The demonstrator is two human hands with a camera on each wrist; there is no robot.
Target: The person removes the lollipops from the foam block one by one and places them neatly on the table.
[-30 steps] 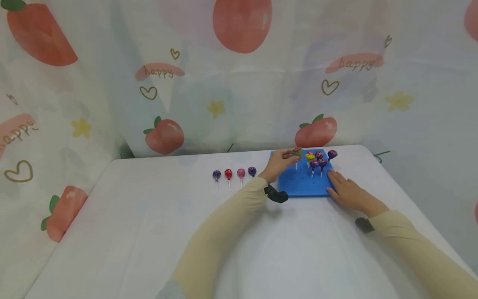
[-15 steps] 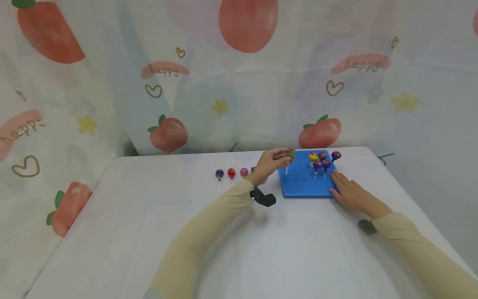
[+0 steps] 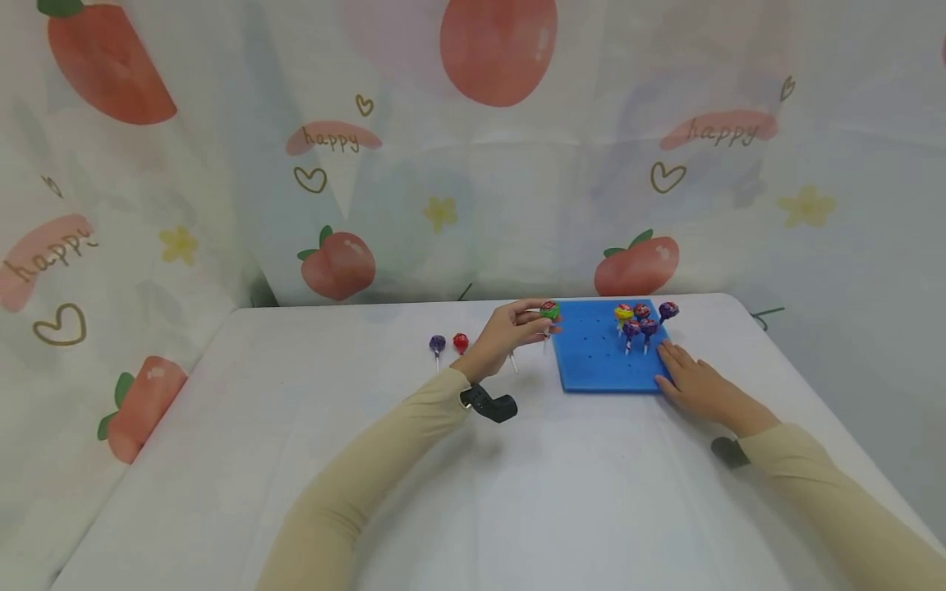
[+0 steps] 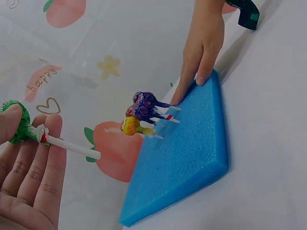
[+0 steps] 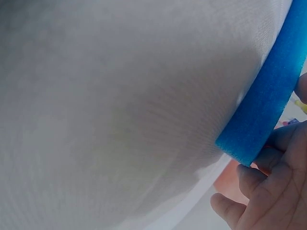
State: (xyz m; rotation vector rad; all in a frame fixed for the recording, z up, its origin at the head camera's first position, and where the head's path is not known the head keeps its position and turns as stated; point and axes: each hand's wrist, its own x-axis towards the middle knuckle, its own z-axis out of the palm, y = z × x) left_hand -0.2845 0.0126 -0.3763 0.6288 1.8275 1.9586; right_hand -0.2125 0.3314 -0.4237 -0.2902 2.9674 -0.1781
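Observation:
My left hand [image 3: 497, 343] pinches a green-wrapped lollipop [image 3: 549, 311] by its head, just off the left edge of a blue foam board [image 3: 606, 376]. In the left wrist view the lollipop's white stick [image 4: 76, 148] is bare and points toward the board, with the thumb over the wrapper. Several lollipops stand in the board's right part, among them a yellow one [image 3: 623, 312] and a purple one [image 3: 668, 310]. With fingers extended, my right hand [image 3: 693, 382] rests on the board's right edge; the right wrist view shows its fingers [image 5: 252, 182] at the corner.
Left of the board, a purple lollipop [image 3: 438, 344] and a red lollipop [image 3: 461, 341] lie on the white table [image 3: 517, 492]. My left hand covers others in that row. Small holes dot the board. A fruit-patterned curtain [image 3: 488, 205] hangs behind the table.
My left hand has moved left with the green lollipop, from over the board to beyond its left edge, and now covers more of the lying row. My right hand stays at the board.

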